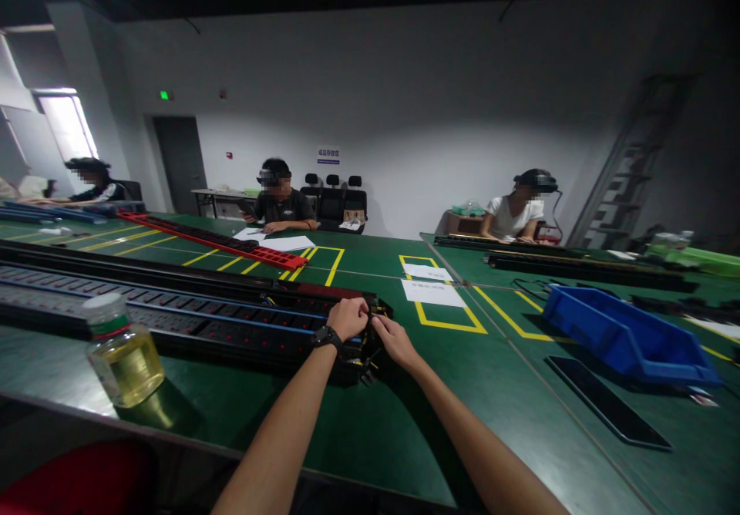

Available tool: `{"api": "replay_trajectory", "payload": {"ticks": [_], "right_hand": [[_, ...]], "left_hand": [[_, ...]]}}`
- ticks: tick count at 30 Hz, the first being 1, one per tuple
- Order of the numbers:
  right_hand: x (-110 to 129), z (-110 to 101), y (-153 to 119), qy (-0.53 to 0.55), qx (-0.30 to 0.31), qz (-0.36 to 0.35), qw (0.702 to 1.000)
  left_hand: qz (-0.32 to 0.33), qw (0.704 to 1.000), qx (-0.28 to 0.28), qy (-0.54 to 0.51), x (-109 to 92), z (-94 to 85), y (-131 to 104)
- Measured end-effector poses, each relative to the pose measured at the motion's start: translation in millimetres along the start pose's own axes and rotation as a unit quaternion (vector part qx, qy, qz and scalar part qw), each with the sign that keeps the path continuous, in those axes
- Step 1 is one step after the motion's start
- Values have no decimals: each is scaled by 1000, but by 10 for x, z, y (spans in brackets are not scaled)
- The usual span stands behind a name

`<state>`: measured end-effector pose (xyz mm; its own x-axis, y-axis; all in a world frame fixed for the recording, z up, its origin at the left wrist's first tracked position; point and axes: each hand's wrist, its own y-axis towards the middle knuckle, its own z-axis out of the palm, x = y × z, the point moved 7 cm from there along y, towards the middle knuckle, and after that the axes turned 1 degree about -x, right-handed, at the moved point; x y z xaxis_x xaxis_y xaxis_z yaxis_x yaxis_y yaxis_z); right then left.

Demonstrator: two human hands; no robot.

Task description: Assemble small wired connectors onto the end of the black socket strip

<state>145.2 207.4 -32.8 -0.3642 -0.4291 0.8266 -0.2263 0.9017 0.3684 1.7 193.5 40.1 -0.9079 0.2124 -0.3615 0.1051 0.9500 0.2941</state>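
Black, the long assembly (231, 336) lay on the bench (479, 380), stretching left from its right end; the left hand (347, 321) bent over that end, the right hand (396, 341) just beside it; whether fingers (381, 325) gripped, I couldn't tell.

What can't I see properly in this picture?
In the head view:
Whether the left hand and right hand grip anything: details too small and dark.
Long black unit: left end cut off by the picture's edge.
White sheets beyond the hands: writing too small and blurred.
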Motion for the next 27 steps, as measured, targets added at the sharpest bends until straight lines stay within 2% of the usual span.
{"api": "replay_trajectory", "payload": {"ticks": [27], "right_hand": [[13, -1, -3, -2, -2, 2, 1000]], "left_hand": [[-3, 1000, 6, -1, 2, 3, 2]]}}
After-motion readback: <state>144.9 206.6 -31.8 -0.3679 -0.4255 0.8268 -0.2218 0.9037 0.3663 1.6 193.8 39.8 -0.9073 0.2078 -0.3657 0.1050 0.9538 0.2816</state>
